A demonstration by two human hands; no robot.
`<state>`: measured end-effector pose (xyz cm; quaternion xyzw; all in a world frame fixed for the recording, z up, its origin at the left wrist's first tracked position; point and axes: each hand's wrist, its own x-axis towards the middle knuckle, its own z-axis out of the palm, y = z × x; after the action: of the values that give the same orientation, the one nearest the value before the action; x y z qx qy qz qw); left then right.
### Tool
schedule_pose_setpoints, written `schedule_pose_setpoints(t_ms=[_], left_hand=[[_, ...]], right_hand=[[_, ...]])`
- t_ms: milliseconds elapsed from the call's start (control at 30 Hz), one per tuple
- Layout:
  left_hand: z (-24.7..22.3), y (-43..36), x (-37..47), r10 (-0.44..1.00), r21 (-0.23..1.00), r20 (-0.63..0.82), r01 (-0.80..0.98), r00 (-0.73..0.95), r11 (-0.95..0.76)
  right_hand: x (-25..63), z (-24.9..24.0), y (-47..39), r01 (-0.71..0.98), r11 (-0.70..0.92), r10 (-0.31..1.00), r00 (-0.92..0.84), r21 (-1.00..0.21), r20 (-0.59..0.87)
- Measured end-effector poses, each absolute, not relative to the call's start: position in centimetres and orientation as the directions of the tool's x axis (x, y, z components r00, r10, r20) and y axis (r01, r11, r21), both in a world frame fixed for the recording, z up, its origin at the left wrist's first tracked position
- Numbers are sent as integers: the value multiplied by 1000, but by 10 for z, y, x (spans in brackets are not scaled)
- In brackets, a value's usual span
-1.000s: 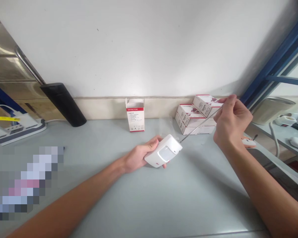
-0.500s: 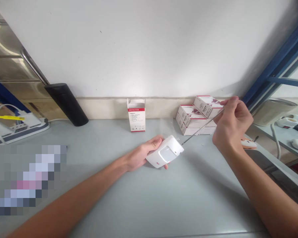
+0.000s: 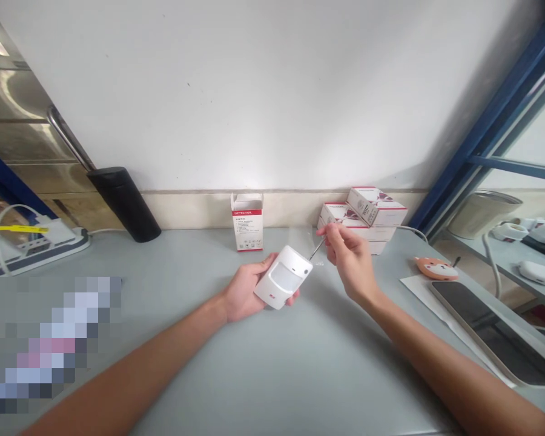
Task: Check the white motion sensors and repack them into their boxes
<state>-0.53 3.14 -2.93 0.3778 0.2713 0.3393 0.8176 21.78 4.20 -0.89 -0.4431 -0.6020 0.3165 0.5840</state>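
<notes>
A white motion detector (image 3: 278, 287) with a curved lens window and a small red mark lies tilted in my left hand (image 3: 245, 293), whose fingers are wrapped round its side and back. From the detector's upper right end sticks out a thin metal antenna (image 3: 317, 249). My right hand (image 3: 349, 257) pinches the antenna's far end between thumb and fingertips, close to the detector. Behind them stands an opened upright box (image 3: 248, 227) marked DETECTOR.
Several white-and-red boxes (image 3: 367, 215) are stacked by the wall. A black cylinder (image 3: 126, 203) and a power strip (image 3: 40, 251) stand at the left. To the right are an orange animal-shaped item (image 3: 436, 267) and a dark phone-like slab (image 3: 490, 333). Part of the left side is blurred out.
My right hand has moved left and down towards the detector. Much less of the antenna shows between hand and detector. The detector has turned more upright, its lens facing me.
</notes>
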Motion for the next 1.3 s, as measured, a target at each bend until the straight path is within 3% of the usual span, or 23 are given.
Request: schedule_pose_setpoints(t_ms=[200,267,400,500,667,800,867,1000,1067,1167,1233,1300], left_hand=[[-25,29,-3,812,731,-191,-472,552,493],[-23,29,-2,839,717,-174,-518,515,467],[-21,32,-2,914,705,-144,-609,378,363],[-19,34,-2,934,703,-140,-632,328,327],[-19,34,-1,943,703,-137,-641,304,309],[-20,35,-1,941,667,-142,-672,309,321],[-20,36,-2,935,654,-150,-677,321,337],[-24,37,-4,919,675,-135,-645,369,358],[-26,38,-4,915,685,-132,-632,380,361],[-27,39,-5,920,689,-130,-634,369,351],[-27,39,-4,920,691,-125,-634,370,349],[-26,38,-4,915,702,-119,-619,385,352]], right_hand=[[208,-19,37,390,460,887,-162,-797,433],[215,-17,40,528,519,852,-249,-673,461],[229,-21,50,762,582,773,-409,-284,486],[235,-22,57,809,559,763,-415,-183,496],[239,-11,56,756,554,744,-262,-348,615],[233,-24,55,747,634,717,-470,-201,514],[232,-29,56,743,638,721,-483,-203,497],[240,-14,56,665,637,731,-360,-391,579],[245,0,54,546,604,772,-217,-581,598],[253,17,53,133,513,854,14,-848,519],[259,23,55,-120,426,904,99,-897,416],[264,27,59,-249,346,938,112,-904,328]])
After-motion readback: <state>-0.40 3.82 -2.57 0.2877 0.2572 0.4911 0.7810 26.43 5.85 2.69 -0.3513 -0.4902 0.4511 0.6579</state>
